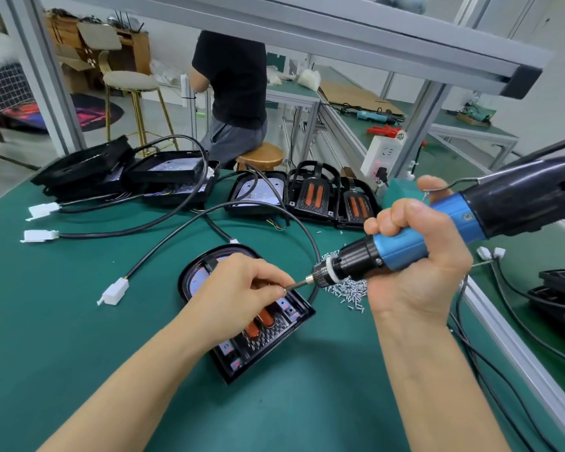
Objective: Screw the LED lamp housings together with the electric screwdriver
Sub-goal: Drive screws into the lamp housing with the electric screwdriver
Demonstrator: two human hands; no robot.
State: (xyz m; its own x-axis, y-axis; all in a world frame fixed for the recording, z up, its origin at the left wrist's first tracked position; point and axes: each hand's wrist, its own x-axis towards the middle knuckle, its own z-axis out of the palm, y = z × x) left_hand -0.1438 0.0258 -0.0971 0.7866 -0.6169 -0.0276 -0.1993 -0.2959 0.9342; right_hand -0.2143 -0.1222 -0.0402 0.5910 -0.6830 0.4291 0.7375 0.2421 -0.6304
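Observation:
A black LED lamp housing (261,344) with orange inserts lies on the green mat in front of me. My right hand (418,262) grips the blue and black electric screwdriver (405,246), held nearly level with its bit pointing left. My left hand (242,285) hovers over the housing and pinches a small screw at the tip of the bit (296,285). A pile of loose silver screws (346,288) lies just right of the housing, under the screwdriver's nose.
More lamp housings (313,194) and black trays (88,168) stand at the back of the mat (79,321). Black cables with white connectors (113,290) loop across the left. An aluminium rail (519,353) borders the right; a power strip (382,154) hangs behind. A seated person (232,93) works beyond.

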